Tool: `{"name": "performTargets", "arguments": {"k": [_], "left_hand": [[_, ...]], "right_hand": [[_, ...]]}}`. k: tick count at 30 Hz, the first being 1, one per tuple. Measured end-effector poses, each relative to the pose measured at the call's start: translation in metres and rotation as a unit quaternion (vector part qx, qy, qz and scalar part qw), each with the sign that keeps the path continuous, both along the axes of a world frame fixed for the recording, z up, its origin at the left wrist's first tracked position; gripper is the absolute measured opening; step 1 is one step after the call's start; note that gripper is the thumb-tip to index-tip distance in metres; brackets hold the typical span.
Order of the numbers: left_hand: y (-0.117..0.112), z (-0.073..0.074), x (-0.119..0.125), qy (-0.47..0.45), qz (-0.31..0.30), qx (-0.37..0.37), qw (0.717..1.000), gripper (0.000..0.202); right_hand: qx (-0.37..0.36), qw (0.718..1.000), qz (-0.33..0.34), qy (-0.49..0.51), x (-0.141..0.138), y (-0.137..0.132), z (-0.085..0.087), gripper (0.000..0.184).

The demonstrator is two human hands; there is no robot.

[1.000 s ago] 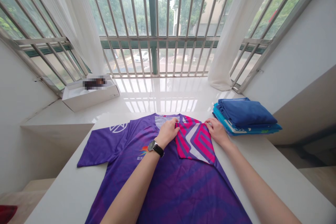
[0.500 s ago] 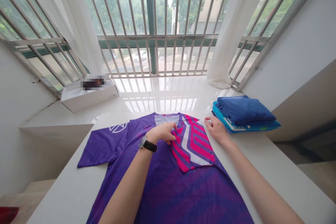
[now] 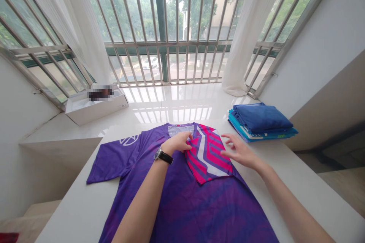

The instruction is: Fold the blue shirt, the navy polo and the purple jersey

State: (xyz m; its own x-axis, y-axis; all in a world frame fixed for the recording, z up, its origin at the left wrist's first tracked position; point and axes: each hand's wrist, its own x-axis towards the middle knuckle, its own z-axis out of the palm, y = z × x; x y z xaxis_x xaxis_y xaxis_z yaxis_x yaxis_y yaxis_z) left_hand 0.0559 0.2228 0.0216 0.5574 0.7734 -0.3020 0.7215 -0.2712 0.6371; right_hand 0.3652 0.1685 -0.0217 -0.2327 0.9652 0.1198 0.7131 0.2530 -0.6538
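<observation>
A purple T-shirt (image 3: 171,201) lies spread on the white table, neckline away from me. Its right-hand sleeve (image 3: 212,153), striped in pink and white, is folded inward over the chest, while the left-hand sleeve (image 3: 108,161) stretches outward. My left hand (image 3: 179,142), below a black-strapped watch (image 3: 163,155), rests at the inner edge of the folded sleeve just under the collar. Its thumb and forefinger are apart; the other fingers are partly hidden. Beside the outer fold of that sleeve, my right hand (image 3: 239,152) is open with fingers spread, holding nothing.
A stack of folded blue clothes (image 3: 261,121) sits on the right, beyond my right hand. On the sill at the left stands an open white box (image 3: 97,110) with a blurred-out item inside. Barred windows and white curtains (image 3: 239,57) border the far side.
My right hand has lifted from the table beside the shirt, its fingers opening and moving toward the folded sleeve. My left hand stays at the sleeve's inner edge. The view has shifted slightly.
</observation>
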Motion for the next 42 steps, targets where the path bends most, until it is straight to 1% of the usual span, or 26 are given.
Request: {"name": "performTargets", "arguments": {"k": [1, 2, 3, 5, 7, 9, 11, 14, 16, 18, 19, 22, 25, 28, 31, 33, 34, 36, 37, 39, 40, 42], "left_hand": [[0.001, -0.001, -0.001, -0.001, 0.003, -0.002, 1.000, 0.044], [0.001, -0.001, -0.001, 0.002, 0.006, 0.011, 1.000, 0.044], [0.002, -0.002, -0.002, 0.008, 0.008, 0.032, 0.999, 0.042], [0.003, -0.002, -0.002, 0.018, 0.009, 0.068, 0.997, 0.039], [0.004, -0.003, -0.002, 0.021, 0.006, 0.065, 0.998, 0.038], [0.004, -0.004, -0.003, 0.018, -0.001, 0.032, 0.999, 0.039], [0.003, -0.005, -0.003, 0.022, -0.005, 0.015, 1.000, 0.039], [0.001, -0.004, 0.000, 0.040, -0.002, 0.046, 0.998, 0.035], [0.001, -0.004, 0.002, 0.049, -0.003, 0.075, 0.996, 0.032], [0.001, -0.004, 0.004, 0.052, -0.006, 0.094, 0.994, 0.028], [0.001, -0.004, 0.005, 0.051, -0.008, 0.099, 0.994, 0.027], [0.002, -0.005, 0.007, 0.042, -0.019, 0.102, 0.994, 0.027], [0.002, -0.004, 0.006, 0.035, -0.024, 0.085, 0.995, 0.031], [0.001, 0.001, 0.004, 0.030, -0.025, 0.058, 0.998, 0.035], [0.000, 0.004, 0.002, 0.033, -0.026, 0.044, 0.998, 0.038], [0.000, 0.004, 0.002, 0.038, -0.021, 0.046, 0.998, 0.039], [0.000, 0.004, 0.002, 0.040, -0.019, 0.050, 0.998, 0.039], [-0.001, 0.003, 0.003, 0.039, -0.019, 0.055, 0.998, 0.039], [-0.001, 0.002, 0.003, 0.037, -0.020, 0.056, 0.998, 0.039], [-0.001, 0.001, 0.004, 0.035, -0.021, 0.053, 0.998, 0.039], [-0.001, 0.000, 0.004, 0.035, -0.019, 0.051, 0.998, 0.039], [-0.001, 0.000, 0.005, 0.036, -0.014, 0.049, 0.998, 0.039]], "right_hand": [[-0.026, 0.998, 0.047, -0.019, 0.001, -0.016, 0.004, 0.075], [-0.042, 0.996, 0.071, -0.039, 0.002, -0.032, 0.008, 0.084], [-0.051, 0.994, 0.085, -0.052, 0.002, -0.046, 0.011, 0.087], [-0.041, 0.994, 0.088, -0.057, 0.001, -0.067, 0.012, 0.078], [-0.010, 0.997, 0.076, -0.033, -0.002, -0.078, 0.009, 0.066], [0.023, 0.998, 0.055, -0.007, -0.004, -0.082, 0.003, 0.058], [0.043, 0.998, 0.038, 0.006, -0.004, -0.081, -0.003, 0.052], [0.044, 0.998, 0.033, -0.002, 0.003, -0.078, -0.005, 0.034], [0.024, 0.999, 0.027, -0.010, 0.010, -0.077, -0.003, 0.018], [-0.004, 1.000, 0.016, -0.011, 0.015, -0.076, 0.001, 0.009], [-0.016, 1.000, 0.011, -0.008, 0.017, -0.075, 0.003, 0.009], [-0.035, 0.999, 0.008, 0.002, 0.016, -0.076, 0.007, 0.020], [-0.034, 0.999, 0.007, 0.007, 0.011, -0.076, 0.005, 0.030], [-0.016, 0.999, -0.019, -0.021, 0.008, -0.068, 0.001, 0.042], [-0.006, 0.991, -0.051, -0.123, 0.006, -0.044, 0.004, 0.051], [-0.009, 0.979, -0.077, -0.187, 0.000, -0.021, 0.011, 0.052], [-0.005, 0.975, -0.096, -0.202, -0.005, -0.008, 0.014, 0.049], [0.019, 0.971, -0.135, -0.195, -0.022, 0.014, 0.020, 0.044], [0.038, 0.972, -0.145, -0.183, -0.033, 0.022, 0.020, 0.043], [0.075, 0.972, -0.139, -0.173, -0.056, 0.033, 0.012, 0.044], [0.087, 0.971, -0.130, -0.184, -0.066, 0.036, 0.006, 0.049], [0.087, 0.964, -0.117, -0.222, -0.082, 0.036, -0.011, 0.064]]}}
